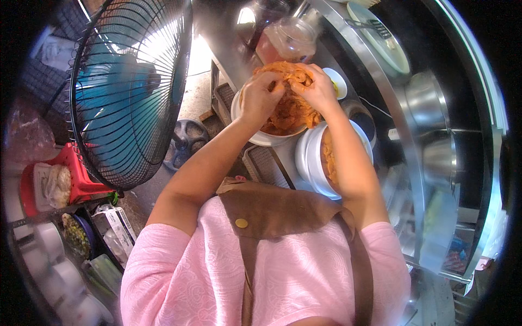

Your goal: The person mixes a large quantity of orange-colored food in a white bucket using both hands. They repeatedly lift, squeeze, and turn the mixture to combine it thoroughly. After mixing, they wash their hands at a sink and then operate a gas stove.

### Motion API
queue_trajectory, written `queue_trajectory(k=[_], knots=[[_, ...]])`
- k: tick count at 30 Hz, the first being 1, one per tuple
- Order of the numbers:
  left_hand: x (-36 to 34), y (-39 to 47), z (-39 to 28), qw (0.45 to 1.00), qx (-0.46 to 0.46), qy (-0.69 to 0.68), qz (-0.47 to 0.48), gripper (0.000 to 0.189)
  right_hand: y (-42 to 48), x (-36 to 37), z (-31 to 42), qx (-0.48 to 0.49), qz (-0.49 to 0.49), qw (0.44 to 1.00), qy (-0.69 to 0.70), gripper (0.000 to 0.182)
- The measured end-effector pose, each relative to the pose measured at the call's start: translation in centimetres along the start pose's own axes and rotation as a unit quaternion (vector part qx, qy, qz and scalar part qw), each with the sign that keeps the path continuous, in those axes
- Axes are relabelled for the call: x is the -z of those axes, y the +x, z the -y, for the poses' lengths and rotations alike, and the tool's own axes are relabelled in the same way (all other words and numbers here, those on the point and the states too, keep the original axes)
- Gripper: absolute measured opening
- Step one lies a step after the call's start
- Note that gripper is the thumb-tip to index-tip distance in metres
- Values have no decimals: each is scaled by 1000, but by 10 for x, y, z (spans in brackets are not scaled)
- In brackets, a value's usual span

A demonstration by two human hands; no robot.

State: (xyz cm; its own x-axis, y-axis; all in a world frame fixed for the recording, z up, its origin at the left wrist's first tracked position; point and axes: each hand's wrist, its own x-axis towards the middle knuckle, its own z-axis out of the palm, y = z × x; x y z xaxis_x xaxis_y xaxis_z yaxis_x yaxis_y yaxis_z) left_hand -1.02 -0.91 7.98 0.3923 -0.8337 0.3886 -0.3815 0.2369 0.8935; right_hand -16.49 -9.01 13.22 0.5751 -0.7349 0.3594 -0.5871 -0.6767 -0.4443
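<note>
Orange, sauce-coated food pieces (289, 110), which look like marinated meat, are heaped in a round white tub (267, 139). My left hand (261, 95) is over the left side of the heap, fingers curled and pinching some of it. On the other side my right hand (317, 87) grips a folded piece near the top of the heap, its fingertips partly hidden. Below my right forearm stands a second white tub (312, 159) holding paler orange pieces (329, 157), partly covered by the arm.
A large standing fan (126, 89) with a wire guard rises close on my left. Beyond the tub is a clear plastic jar (291, 36); a small white bowl (340, 83) stands to its right. A glass-and-metal display case (408, 110) borders the right. A red basket (87, 183) sits lower left.
</note>
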Motion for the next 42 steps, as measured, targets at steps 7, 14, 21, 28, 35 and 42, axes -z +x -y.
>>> queue_trajectory(k=[7,14,21,28,35,42], knots=[[5,-4,-2,999,41,-15,11,27,-1,-2,-5,-23,-3,999,29,49],[12,-6,-7,970,196,-96,105,33,-4,-4,-1,-12,-10,1000,25,43],[17,-14,-4,984,150,-30,90,28,-4,-5,4,-6,-8,1000,3,49],[28,-38,18,998,-3,47,-37,33,-6,1,8,-23,8,1000,-13,55],[21,-21,15,996,1,88,10,29,-7,-3,16,-14,31,999,13,52],[37,-1,8,988,75,85,105,30,-8,-2,16,-2,16,1000,3,52]])
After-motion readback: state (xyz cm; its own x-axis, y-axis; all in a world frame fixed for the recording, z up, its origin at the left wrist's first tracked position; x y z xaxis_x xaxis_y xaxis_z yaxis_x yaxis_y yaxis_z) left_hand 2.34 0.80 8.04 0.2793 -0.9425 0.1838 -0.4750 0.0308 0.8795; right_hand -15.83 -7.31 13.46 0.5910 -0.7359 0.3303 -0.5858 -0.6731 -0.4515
